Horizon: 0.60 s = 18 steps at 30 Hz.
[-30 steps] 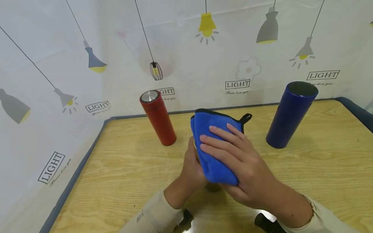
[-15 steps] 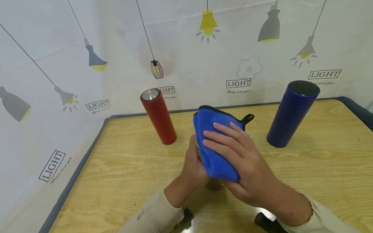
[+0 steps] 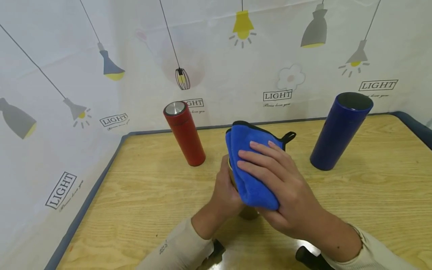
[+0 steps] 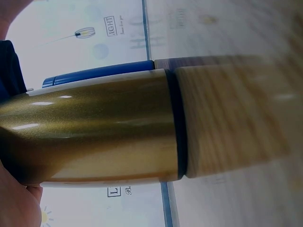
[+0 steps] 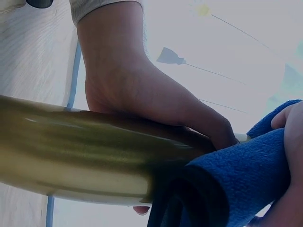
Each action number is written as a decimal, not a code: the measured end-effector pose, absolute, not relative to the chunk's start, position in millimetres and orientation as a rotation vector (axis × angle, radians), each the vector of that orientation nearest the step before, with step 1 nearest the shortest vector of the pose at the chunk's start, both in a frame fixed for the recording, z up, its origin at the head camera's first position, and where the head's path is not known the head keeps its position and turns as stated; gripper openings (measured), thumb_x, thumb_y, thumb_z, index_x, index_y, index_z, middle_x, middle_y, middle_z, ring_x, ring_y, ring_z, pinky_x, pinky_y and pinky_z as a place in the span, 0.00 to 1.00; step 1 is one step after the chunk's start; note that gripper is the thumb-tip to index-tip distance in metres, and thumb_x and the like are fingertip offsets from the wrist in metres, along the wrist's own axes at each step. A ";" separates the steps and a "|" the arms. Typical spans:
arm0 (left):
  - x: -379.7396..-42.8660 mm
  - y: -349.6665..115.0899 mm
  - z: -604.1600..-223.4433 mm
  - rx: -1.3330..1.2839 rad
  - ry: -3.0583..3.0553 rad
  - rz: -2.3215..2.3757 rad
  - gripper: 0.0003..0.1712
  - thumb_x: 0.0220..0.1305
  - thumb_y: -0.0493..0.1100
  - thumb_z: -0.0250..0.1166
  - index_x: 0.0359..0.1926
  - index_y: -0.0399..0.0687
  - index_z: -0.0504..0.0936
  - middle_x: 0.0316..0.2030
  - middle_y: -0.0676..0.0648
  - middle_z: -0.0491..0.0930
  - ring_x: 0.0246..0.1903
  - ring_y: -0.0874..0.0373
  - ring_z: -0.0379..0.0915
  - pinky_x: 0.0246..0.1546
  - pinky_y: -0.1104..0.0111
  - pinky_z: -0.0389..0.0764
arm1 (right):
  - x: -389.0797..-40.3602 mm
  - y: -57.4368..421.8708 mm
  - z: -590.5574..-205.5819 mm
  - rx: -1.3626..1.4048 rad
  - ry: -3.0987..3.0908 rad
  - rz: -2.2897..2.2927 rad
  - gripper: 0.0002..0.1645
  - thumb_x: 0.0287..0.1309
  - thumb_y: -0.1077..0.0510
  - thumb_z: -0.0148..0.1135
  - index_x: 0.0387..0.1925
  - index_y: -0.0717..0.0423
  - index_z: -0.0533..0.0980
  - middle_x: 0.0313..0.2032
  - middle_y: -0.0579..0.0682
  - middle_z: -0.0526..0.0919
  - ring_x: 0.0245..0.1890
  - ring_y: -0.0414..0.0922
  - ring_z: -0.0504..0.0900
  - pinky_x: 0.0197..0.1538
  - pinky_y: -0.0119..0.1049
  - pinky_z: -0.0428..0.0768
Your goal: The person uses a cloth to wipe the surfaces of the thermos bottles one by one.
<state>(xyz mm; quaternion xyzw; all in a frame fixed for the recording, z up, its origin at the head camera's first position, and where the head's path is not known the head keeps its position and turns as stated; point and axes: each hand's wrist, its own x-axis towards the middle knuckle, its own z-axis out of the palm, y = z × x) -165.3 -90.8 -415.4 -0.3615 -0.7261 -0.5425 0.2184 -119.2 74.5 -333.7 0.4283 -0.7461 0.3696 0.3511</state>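
Observation:
My left hand (image 3: 226, 193) is wrapped around a gold thermos flask (image 4: 104, 127), which is mostly hidden in the head view. In the left wrist view its dark base ring is right at the wooden tabletop. My right hand (image 3: 287, 187) holds a folded blue cloth (image 3: 254, 191) with black edging and a hanging loop against the flask's upper part. Its fingers spread over the cloth from the right. The right wrist view shows the cloth (image 5: 251, 165) bent around the flask's end, close to the left thumb (image 5: 218, 127).
A red flask (image 3: 185, 137) with a steel lid stands behind and to the left. Farther right stands a wider dark blue flask (image 3: 339, 135). A light wall covering (image 3: 216, 52) printed with lamps rises behind the wooden table (image 3: 148, 187). Black items (image 3: 308, 258) show by both wrists.
The whole head view has shifted slightly. Both hands, cloth and flask keep nearly the same pose, with the cloth a little farther right and up in view than a second ago.

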 end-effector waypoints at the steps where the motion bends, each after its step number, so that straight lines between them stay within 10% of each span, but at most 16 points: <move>1: -165.4 -90.7 -415.3 -1.004 -2.009 -1.508 0.45 0.50 0.32 0.72 0.66 0.32 0.58 0.61 0.33 0.74 0.60 0.43 0.76 0.63 0.56 0.77 | -119.3 74.6 -334.0 1.108 -1.929 0.961 0.30 0.74 0.43 0.44 0.57 0.61 0.77 0.60 0.57 0.80 0.69 0.55 0.69 0.77 0.51 0.56; 18: -165.3 -91.6 -417.3 -0.987 -2.043 -1.501 0.44 0.51 0.33 0.71 0.66 0.32 0.58 0.62 0.33 0.73 0.61 0.43 0.75 0.64 0.56 0.76 | -118.9 71.4 -337.6 1.080 -1.907 0.977 0.28 0.74 0.44 0.47 0.56 0.61 0.78 0.60 0.57 0.80 0.69 0.56 0.69 0.76 0.56 0.57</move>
